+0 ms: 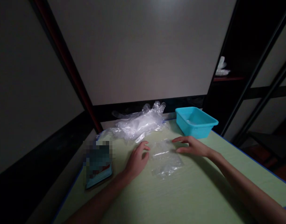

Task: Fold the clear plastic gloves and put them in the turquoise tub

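Eleven o'clock: a pile of plastic gloves [139, 124], near your clear sheet [165, 158].
One o'clock: a blue tub [197, 130].
Nine o'clock: a dark-rimmed item [100, 177], partly pixelated.
Clear sheet: flat on the table [143, 199] between your hands; long axis seemingly twelve to six, edges blurred.
Grip: left hand [138, 158], right hand [192, 146] loosely curved, fingers parted.

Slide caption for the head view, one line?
Left hand and right hand flank clear plastic film on a green table, turquoise basin beyond.
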Demonstrator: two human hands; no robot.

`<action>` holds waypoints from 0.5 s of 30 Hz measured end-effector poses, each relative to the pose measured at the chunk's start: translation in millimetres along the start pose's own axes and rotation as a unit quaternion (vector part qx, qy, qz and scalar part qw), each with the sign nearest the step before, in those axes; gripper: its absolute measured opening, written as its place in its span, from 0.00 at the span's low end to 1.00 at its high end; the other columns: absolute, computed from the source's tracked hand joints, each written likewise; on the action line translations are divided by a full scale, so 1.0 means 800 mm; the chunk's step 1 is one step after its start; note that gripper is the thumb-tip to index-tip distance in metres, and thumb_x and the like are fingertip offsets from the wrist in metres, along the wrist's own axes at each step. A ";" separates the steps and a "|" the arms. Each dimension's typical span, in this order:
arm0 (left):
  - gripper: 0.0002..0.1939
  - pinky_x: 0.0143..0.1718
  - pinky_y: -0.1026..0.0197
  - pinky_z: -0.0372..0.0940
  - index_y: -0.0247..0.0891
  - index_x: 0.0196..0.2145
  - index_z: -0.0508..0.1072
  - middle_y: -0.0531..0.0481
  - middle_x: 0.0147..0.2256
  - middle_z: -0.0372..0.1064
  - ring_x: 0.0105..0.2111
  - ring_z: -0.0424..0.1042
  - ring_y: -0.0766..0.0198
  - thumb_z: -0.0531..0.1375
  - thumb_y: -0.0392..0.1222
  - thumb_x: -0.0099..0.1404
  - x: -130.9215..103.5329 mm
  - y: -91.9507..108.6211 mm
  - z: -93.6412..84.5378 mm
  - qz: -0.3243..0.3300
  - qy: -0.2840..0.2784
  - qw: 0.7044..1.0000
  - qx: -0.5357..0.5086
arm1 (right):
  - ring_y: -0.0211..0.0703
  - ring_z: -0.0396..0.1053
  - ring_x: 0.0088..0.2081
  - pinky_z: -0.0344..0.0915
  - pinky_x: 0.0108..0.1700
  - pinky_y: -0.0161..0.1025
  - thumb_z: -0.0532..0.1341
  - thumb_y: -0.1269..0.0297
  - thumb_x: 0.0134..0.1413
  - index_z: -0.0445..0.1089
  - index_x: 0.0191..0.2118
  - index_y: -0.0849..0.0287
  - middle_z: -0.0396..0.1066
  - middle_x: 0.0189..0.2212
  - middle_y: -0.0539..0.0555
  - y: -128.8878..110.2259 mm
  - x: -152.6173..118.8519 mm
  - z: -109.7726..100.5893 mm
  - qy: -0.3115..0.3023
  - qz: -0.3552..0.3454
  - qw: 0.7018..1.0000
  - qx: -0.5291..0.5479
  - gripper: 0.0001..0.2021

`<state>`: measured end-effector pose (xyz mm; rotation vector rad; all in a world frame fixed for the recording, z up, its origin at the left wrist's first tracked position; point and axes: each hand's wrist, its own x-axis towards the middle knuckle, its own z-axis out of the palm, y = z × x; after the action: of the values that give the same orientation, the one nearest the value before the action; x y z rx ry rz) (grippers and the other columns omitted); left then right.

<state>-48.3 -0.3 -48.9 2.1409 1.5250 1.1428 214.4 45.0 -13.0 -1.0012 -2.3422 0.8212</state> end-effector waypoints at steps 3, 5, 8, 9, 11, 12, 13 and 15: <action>0.17 0.43 0.58 0.59 0.38 0.42 0.60 0.51 0.33 0.71 0.37 0.69 0.62 0.52 0.27 0.53 -0.005 -0.001 0.000 -0.011 -0.003 1.000 0.006 | 0.52 0.52 0.55 0.49 0.55 0.49 0.61 0.48 0.40 0.55 0.55 0.62 0.55 0.55 0.61 0.004 0.015 0.005 -0.046 -0.034 0.996 -0.068 0.36; 0.16 0.43 0.58 0.60 0.38 0.41 0.61 0.51 0.34 0.71 0.37 0.69 0.62 0.52 0.28 0.53 -0.005 0.000 0.000 -0.003 -0.013 1.000 0.005 | 0.54 0.43 0.58 0.38 0.57 0.54 0.61 0.45 0.39 0.48 0.58 0.60 0.48 0.58 0.60 0.014 0.017 0.012 -0.063 -0.035 0.992 -0.108 0.42; 0.15 0.43 0.58 0.60 0.38 0.40 0.62 0.50 0.34 0.71 0.38 0.69 0.61 0.53 0.28 0.53 -0.004 0.001 0.001 0.006 -0.019 1.000 0.004 | 0.55 0.36 0.60 0.30 0.57 0.57 0.59 0.42 0.39 0.42 0.60 0.58 0.42 0.59 0.59 0.030 0.013 0.019 -0.086 -0.041 0.985 -0.145 0.45; 0.16 0.42 0.58 0.61 0.38 0.40 0.62 0.50 0.34 0.71 0.37 0.69 0.61 0.53 0.28 0.53 -0.004 0.001 0.002 0.003 -0.019 1.000 0.003 | 0.55 0.35 0.60 0.29 0.57 0.57 0.58 0.42 0.39 0.41 0.60 0.58 0.41 0.60 0.59 0.033 0.012 0.021 -0.091 -0.042 0.983 -0.152 0.45; 0.16 0.42 0.58 0.61 0.37 0.41 0.62 0.50 0.33 0.72 0.37 0.70 0.62 0.53 0.28 0.53 -0.003 0.000 0.002 -0.005 -0.016 1.000 0.000 | 0.55 0.33 0.60 0.28 0.57 0.57 0.57 0.41 0.40 0.39 0.60 0.58 0.39 0.60 0.58 0.034 0.011 0.021 -0.105 -0.041 0.980 -0.161 0.46; 0.16 0.42 0.58 0.61 0.38 0.41 0.62 0.50 0.33 0.72 0.36 0.70 0.62 0.53 0.28 0.53 -0.003 0.000 0.003 -0.008 -0.016 1.000 -0.003 | 0.55 0.33 0.60 0.28 0.57 0.58 0.56 0.40 0.40 0.38 0.60 0.57 0.39 0.60 0.57 0.034 0.011 0.021 -0.114 -0.038 0.979 -0.165 0.46; 0.16 0.42 0.59 0.61 0.38 0.41 0.62 0.50 0.33 0.72 0.36 0.70 0.62 0.53 0.28 0.53 -0.003 -0.001 0.003 -0.012 -0.017 1.000 -0.005 | 0.55 0.33 0.60 0.27 0.56 0.58 0.56 0.40 0.40 0.37 0.61 0.56 0.38 0.60 0.57 0.033 0.012 0.021 -0.123 -0.034 0.978 -0.166 0.45; 0.16 0.42 0.59 0.62 0.38 0.41 0.63 0.50 0.33 0.72 0.37 0.70 0.62 0.53 0.28 0.53 -0.002 -0.002 0.004 -0.017 -0.023 1.000 -0.009 | 0.56 0.32 0.60 0.26 0.56 0.60 0.55 0.40 0.40 0.36 0.61 0.54 0.38 0.60 0.56 0.030 0.012 0.020 -0.137 -0.024 0.976 -0.167 0.45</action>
<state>-47.4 -0.7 -52.6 2.1055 1.5199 1.0841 210.4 60.5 -39.0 -1.0086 -2.7980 0.5866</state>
